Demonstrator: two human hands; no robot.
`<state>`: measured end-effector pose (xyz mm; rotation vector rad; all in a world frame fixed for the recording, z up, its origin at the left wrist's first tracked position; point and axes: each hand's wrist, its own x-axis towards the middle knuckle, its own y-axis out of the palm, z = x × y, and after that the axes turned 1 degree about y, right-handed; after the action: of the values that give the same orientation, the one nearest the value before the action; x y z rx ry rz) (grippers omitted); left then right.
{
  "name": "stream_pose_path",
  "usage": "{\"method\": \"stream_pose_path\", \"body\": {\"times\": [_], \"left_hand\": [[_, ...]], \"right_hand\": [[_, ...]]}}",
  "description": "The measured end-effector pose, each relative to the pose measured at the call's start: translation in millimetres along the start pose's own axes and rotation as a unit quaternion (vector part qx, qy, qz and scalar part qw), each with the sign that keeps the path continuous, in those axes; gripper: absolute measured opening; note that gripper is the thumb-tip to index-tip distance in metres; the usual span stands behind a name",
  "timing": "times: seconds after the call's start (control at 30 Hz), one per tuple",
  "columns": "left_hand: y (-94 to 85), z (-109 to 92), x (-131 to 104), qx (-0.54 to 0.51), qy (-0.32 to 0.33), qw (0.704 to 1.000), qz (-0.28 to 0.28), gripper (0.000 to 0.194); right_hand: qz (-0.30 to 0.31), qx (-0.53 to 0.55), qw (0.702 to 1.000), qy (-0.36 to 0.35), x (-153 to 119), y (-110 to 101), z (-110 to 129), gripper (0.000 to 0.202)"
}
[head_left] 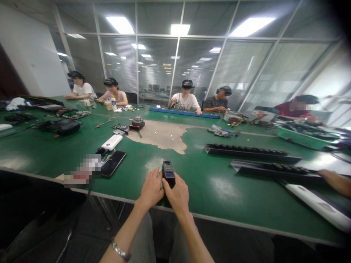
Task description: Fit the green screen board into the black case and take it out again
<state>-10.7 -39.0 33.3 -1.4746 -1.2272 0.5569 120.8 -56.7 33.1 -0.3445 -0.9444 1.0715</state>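
I have both hands together at the near edge of the tabletop [203, 171], with a small dark device [168, 171] between them, its lit display facing up. My right hand [178, 193] grips it, the palm and fingers along its right side and the thumb laid over its near end. My left hand [153, 186] is curled close against its left side, fingertips pointing forward; I can't tell whether those fingers grip the device or only rest by it. The device's far end sticks out just beyond both hands. A metal bracelet [120, 251] circles my left wrist.

Left of the hands, and a little beyond them, I see a black phone [113, 163] lying flat, with a white power bank [112, 142] just past it. Straight ahead of the hands is a ragged beige patch [159, 135], with a round grey part on a dark base [136, 123] at its left side.

To the right of the hands lie two long black channels, a farther one [252, 152] and a nearer one [274, 170]; another person's hand [336, 181] is at the nearer one's right end. A white tool [318, 204] lies on the near side of that. Well beyond my hands, a long blue bar [183, 112] lies before a seated person [185, 98].
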Motion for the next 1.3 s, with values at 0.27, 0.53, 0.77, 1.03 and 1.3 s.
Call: {"method": "stream_pose_path", "body": {"times": [0.27,0.53,0.77,1.03,1.3], "left_hand": [[-1.5,-0.5,-0.1,-0.006,0.001,1.000,0.001,0.057],[-2.2,-0.8,-1.1,-0.003,0.007,1.000,-0.003,0.061],[-2.0,-1.0,-1.2,0.002,0.009,1.000,-0.004,0.060],[-2.7,-0.2,-1.0,0.006,0.009,1.000,-0.001,0.059],[0.2,0.1,-1.1,0.015,0.006,1.000,-0.007,0.056]], "right_hand": [[-0.007,0.048,0.999,0.019,7.7,-1.5,1.9,0.045],[-0.038,0.091,0.995,0.024,24.0,-25.7,6.2,0.054],[-0.081,0.078,0.992,0.050,28.8,-39.5,-14.1,0.057],[-0.086,0.033,0.993,0.072,20.6,-34.4,-47.1,0.061],[-0.061,0.022,0.995,0.080,16.6,-26.6,-59.8,0.059]]}}
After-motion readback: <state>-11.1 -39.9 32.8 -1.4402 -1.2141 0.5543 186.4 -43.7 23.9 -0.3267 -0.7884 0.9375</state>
